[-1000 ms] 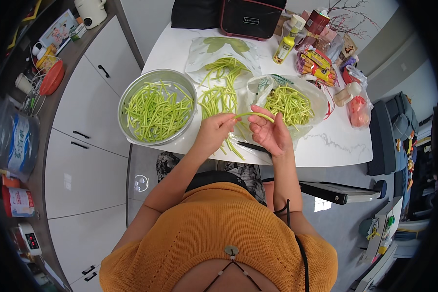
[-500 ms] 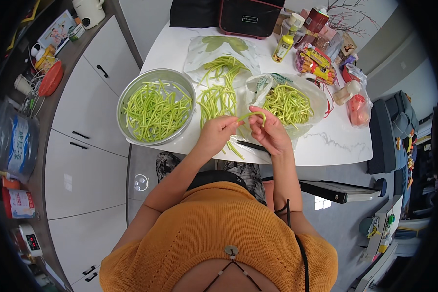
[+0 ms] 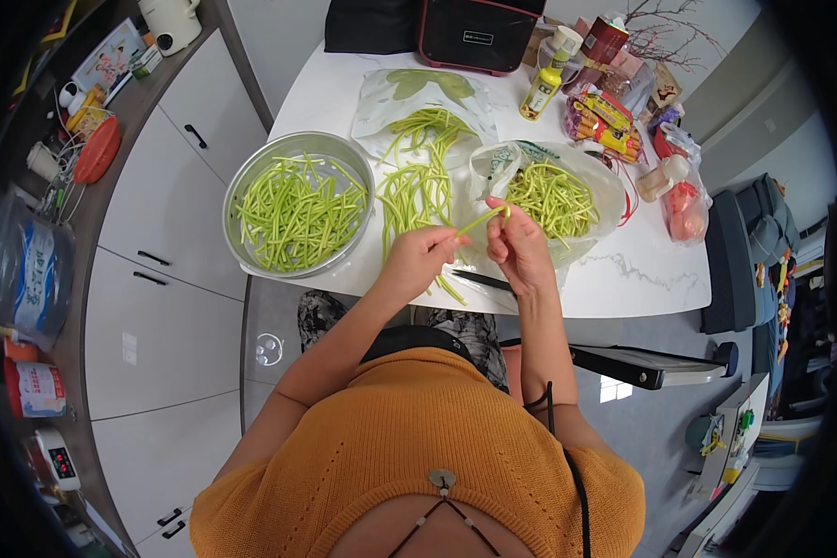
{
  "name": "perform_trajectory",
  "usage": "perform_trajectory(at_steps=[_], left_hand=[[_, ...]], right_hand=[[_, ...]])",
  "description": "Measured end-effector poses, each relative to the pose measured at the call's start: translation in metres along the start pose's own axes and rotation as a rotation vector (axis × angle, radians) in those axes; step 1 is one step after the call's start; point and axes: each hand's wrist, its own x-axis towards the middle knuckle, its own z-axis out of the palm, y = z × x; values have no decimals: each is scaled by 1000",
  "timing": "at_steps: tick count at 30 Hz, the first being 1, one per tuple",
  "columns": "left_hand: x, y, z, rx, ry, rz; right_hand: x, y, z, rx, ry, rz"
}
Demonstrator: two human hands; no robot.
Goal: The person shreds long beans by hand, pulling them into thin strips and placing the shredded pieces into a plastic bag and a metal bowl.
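Observation:
A single green vegetable stem (image 3: pixel 479 222) is stretched between my hands above the table's near edge. My left hand (image 3: pixel 418 260) pinches one end, while the fingertips of my right hand (image 3: pixel 523 251) grip the other, bent end. Short cut stems fill part of a round metal pan (image 3: pixel 293 145) on the left. Long stems (image 3: pixel 417 193) spill toward me from a printed plastic bag (image 3: pixel 379 98). To the right, an open white plastic bag (image 3: pixel 612 191) holds more pieces (image 3: pixel 556 200). A slim black object (image 3: pixel 482 279), perhaps a knife, lies below my hands.
The white table (image 3: pixel 642 279) bends away at both sides. At its back stand a dark red-trimmed appliance (image 3: pixel 479 37) and a yellow bottle (image 3: pixel 540 91). Food packages (image 3: pixel 606 126) and a bag of red fruit (image 3: pixel 686 212) crowd the right. Cabinets (image 3: pixel 163 316) line the left.
The stem has straightened from a curved arc into a tauter line. My right hand's fingers have closed in on its end, and that hand has shifted slightly right.

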Motion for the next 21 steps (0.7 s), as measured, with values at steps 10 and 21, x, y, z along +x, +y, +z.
perform_trajectory(at_steps=[10,21], left_hand=[[1,6,-4,-119,-4,-110],[1,-6,-6,113,-133,27]], right_hand=[[-7,2,4,-1347,113,-1023],[3,-6,10,-1744,157,-1088]])
